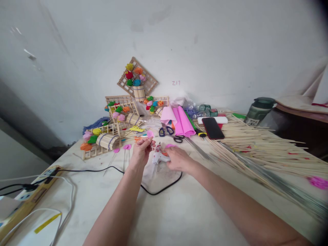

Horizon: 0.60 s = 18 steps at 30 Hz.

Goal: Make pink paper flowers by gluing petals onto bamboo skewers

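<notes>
Room evenly lit, soft daylight, no hard shadows on the table [179,212]; wall [205,41] pale and slightly washed out; faint glare streaks at far left; straight lines bow toward the edges; right corners darkened; skewers [269,153] at right smear with blur; both hands soft, slightly blurred.

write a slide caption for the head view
Left hand pinches a small pink paper flower while the right hand rests on a white glue gun, bamboo skewers alongside.
</notes>
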{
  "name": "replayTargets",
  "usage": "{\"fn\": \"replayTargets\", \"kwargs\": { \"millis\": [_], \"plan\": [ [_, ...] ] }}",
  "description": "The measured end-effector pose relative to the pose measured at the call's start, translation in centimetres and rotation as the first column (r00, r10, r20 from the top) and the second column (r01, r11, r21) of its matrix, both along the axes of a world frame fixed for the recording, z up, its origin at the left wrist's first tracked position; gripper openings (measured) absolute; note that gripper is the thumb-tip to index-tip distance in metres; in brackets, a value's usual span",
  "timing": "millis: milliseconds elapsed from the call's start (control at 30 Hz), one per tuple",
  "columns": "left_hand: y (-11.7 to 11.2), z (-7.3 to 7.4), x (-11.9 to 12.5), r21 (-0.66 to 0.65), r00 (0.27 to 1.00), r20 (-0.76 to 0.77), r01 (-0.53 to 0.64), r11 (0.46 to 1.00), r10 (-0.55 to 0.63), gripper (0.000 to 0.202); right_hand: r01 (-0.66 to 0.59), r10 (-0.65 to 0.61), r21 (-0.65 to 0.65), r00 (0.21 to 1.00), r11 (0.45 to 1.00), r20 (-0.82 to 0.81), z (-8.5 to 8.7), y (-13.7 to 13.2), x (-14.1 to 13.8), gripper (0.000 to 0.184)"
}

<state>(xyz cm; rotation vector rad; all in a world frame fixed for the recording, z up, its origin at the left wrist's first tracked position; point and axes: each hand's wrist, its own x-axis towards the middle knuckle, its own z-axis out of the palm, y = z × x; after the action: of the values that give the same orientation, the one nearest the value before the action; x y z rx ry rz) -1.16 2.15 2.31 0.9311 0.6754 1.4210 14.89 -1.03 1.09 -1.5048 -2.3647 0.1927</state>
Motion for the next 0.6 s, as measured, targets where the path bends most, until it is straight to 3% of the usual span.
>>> {"fn": "replayTargets", "kwargs": {
  "millis": [167, 300, 400, 500, 600],
  "plan": [
    [0.7, -0.1, -1.1, 0.000, 0.996, 0.022, -0.089, 0.996, 0.089, 0.019, 0.096, -0.102, 0.066, 0.990, 0.993, 0.094, -2.4, -0.3, -2.0, 0.060],
    [1.1, -0.2, -1.8, 0.028, 0.987, 0.067, -0.146, 0.989, 0.144, 0.017, 0.122, -0.126, 0.052, 0.988, 0.991, 0.084, -3.1, -0.2, -2.1, 0.052],
    [1.4, -0.3, -2.4, 0.029, 0.978, 0.089, -0.194, 0.981, 0.191, 0.016, 0.164, -0.165, 0.027, 0.984, 0.986, 0.063, -2.7, 0.3, -1.2, 0.035],
    [1.6, -0.4, -2.7, 0.020, 0.970, 0.091, -0.229, 0.973, 0.226, 0.017, 0.244, -0.244, 0.039, 0.970, 0.969, -0.014, -1.8, 1.0, 0.3, 0.030],
    [1.5, -0.7, -2.3, 0.021, 0.980, 0.072, -0.187, 0.982, 0.185, 0.018, 0.303, -0.292, 0.007, 0.922, 0.953, -0.253, -0.6, 1.7, 1.8, 0.031]
  ]
}}
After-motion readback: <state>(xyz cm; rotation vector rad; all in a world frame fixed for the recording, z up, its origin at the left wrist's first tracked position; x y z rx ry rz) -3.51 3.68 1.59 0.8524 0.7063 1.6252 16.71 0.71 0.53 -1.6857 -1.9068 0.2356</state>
